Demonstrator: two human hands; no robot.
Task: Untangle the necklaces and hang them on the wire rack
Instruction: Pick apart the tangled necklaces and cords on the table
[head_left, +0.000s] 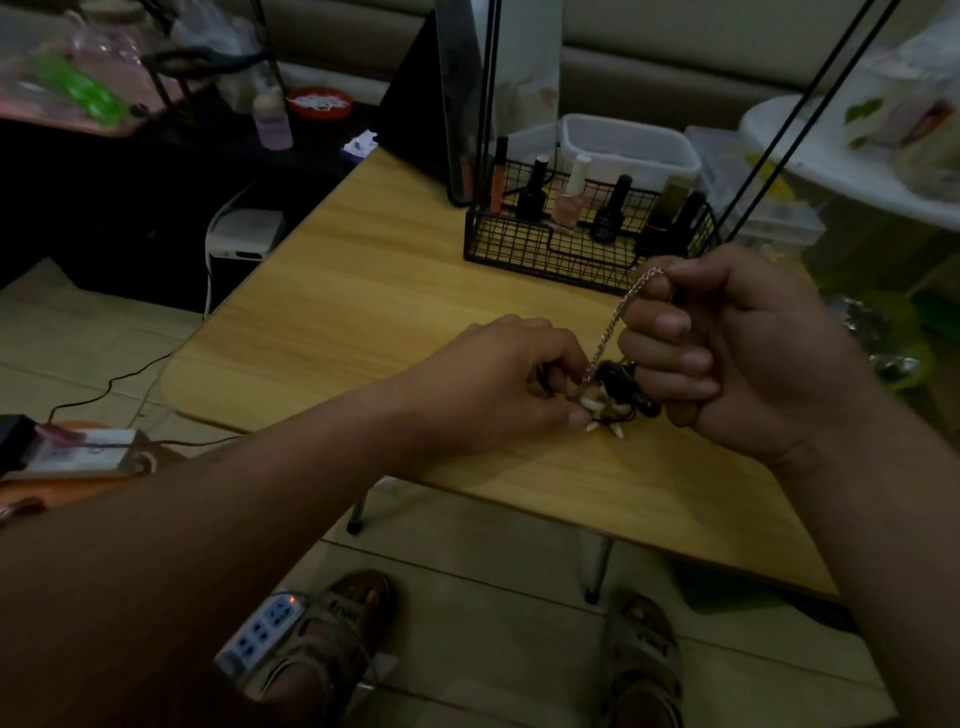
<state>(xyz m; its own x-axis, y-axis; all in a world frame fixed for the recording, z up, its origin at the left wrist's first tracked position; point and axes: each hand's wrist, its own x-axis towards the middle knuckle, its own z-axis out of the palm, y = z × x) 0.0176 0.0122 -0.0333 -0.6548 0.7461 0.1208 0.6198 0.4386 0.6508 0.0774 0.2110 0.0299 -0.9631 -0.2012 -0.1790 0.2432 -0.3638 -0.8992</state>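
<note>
Right grip (737, 353), fingers curled, pinches a silver chain (618, 317) between thumb and forefinger and holds it raised over the wooden counter (363, 291). The chain slants down and to the left into a tangle (618, 400) of dark cord, dark beads and pale tooth-shaped pieces. Left grip (498, 379) clamps its fingertips on that tangle's left side, low over the counter's middle; whether the tangle touches the wood cannot be told in the dim light. Behind the right grip, toward the counter's far edge, stands the black wire rack (587, 244), its basket base holding upright nail-polish bottles (571, 192), thin black rods rising from it out of view. A white tub (628, 145) sits just behind the rack. Below the counter, on the tiled floor, two sandalled feet (353, 623) flank a table leg, with a power strip (265, 629) beside the left one.
</note>
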